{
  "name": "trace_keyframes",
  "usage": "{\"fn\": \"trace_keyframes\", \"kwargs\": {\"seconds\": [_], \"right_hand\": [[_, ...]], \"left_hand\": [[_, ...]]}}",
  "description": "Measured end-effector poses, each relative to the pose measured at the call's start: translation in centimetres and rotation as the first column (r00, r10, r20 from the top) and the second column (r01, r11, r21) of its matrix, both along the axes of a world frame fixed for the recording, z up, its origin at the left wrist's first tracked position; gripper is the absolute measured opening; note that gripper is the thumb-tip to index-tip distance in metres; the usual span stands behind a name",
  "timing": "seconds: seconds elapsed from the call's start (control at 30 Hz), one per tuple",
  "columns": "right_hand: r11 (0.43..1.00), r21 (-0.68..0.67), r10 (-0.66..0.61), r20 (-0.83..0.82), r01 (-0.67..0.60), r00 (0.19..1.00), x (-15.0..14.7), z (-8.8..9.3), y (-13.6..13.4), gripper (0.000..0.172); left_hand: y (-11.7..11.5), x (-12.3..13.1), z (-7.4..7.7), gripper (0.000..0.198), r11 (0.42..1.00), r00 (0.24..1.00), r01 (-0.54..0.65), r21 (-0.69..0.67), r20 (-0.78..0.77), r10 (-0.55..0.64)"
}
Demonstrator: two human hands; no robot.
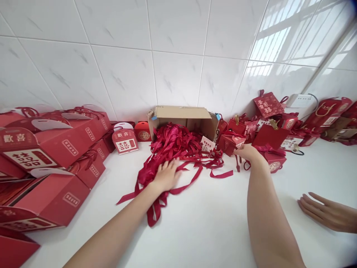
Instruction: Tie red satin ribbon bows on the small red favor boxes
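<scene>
My left hand point(166, 175) lies palm down, fingers spread, on a heap of dark red ribbons point(178, 143). The heap spills from a cardboard box point(182, 111) lying on its side against the wall, and loose strands trail over the white tabletop. My right hand point(247, 152) is closed at the near corner of a small red gift box point(230, 144), just right of the cardboard box; its fingertips are partly hidden. Between the ribbons and that box leans a small white printed card point(208, 145). A red box with a ribbon bow point(271, 158) sits right of my right wrist.
Large red gift boxes point(60, 149) are stacked at the left. Two small boxes stand by the wall, one with a white front point(125, 139). More red boxes point(269, 105) and a white power strip point(302, 100) are at the right. Another person's hand point(325, 212) rests on the table point(200, 227).
</scene>
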State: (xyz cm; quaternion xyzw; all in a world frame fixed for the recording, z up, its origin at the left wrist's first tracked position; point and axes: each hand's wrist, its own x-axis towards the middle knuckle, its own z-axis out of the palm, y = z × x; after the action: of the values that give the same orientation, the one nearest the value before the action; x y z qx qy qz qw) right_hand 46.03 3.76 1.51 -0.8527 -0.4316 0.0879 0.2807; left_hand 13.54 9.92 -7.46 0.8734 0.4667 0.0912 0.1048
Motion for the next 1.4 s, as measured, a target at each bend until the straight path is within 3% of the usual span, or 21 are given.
{"fn": "trace_keyframes", "kwargs": {"seconds": [0.03, 0.1, 0.2, 0.3, 0.37, 0.53, 0.73, 0.87, 1.03, 1.17, 1.3, 1.4], "right_hand": [[1.0, 0.007, -0.003, 0.015, 0.002, 1.0, 0.0, 0.1, 0.1, 0.004], [0.997, 0.073, 0.013, 0.058, -0.017, 0.998, -0.9, 0.8, 0.4, 0.02], [0.965, 0.173, 0.179, 0.106, -0.195, 0.978, -3.9, 1.9, 1.3, 0.035], [0.884, 0.137, 0.439, 0.087, -0.447, 0.894, -7.9, 0.8, 3.1, 0.031], [0.851, 0.096, 0.512, 0.065, -0.516, 0.857, -10.2, -1.0, 4.3, 0.037], [0.866, 0.075, 0.493, 0.022, -0.494, 0.869, -12.3, -5.1, 6.0, 0.03], [0.927, 0.185, 0.338, -0.034, -0.326, 0.941, -11.4, -6.0, 7.6, 0.03], [0.903, 0.343, 0.301, -0.079, -0.257, 0.95, -11.2, -4.5, 7.8, 0.036], [0.811, 0.528, 0.379, -0.15, -0.25, 0.913, -11.2, -0.6, 6.1, 0.031], [0.737, 0.612, 0.49, -0.192, -0.287, 0.85, -11.8, 2.3, 3.9, 0.035], [0.633, 0.693, 0.642, -0.22, -0.345, 0.735, -12.1, 4.3, 1.7, 0.028], [0.634, 0.667, 0.656, -0.194, -0.392, 0.73, -11.4, 5.3, 0.4, 0.024]], "left_hand": [[1.0, -0.7, 0.1, 0.058, 0.997, 0.998, -0.067, 0.024, -0.002, 0.067], [2.4, -1.8, 0.3, 0.056, 0.977, 0.981, -0.195, 0.088, 0.012, 0.195], [3.3, -2.3, 0.4, 0.048, 0.933, 0.947, -0.32, 0.164, 0.045, 0.317], [3.3, -2.3, 0.4, 0.033, 0.924, 0.944, -0.329, 0.193, 0.045, 0.326], [3.3, -2.4, 0.4, 0.026, 0.935, 0.956, -0.292, 0.201, 0.035, 0.291], [3.5, -3.3, 0.4, 0.021, 0.951, 0.973, -0.232, 0.206, 0.039, 0.229], [3.8, -3.5, 0.2, 0.019, 0.953, 0.973, -0.23, 0.197, 0.071, 0.22], [3.8, -3.6, 0.1, 0.023, 0.953, 0.97, -0.236, 0.191, 0.109, 0.219], [3.6, -3.6, 0.0, 0.031, 0.95, 0.966, -0.237, 0.202, 0.152, 0.209], [3.4, -3.4, -0.2, 0.036, 0.942, 0.965, -0.231, 0.245, 0.181, 0.189], [2.8, -3.5, 0.2, 0.035, 0.93, 0.964, -0.216, 0.296, 0.213, 0.156], [2.0, -3.2, 1.0, 0.037, 0.928, 0.966, -0.181, 0.327, 0.235, 0.106]]}}
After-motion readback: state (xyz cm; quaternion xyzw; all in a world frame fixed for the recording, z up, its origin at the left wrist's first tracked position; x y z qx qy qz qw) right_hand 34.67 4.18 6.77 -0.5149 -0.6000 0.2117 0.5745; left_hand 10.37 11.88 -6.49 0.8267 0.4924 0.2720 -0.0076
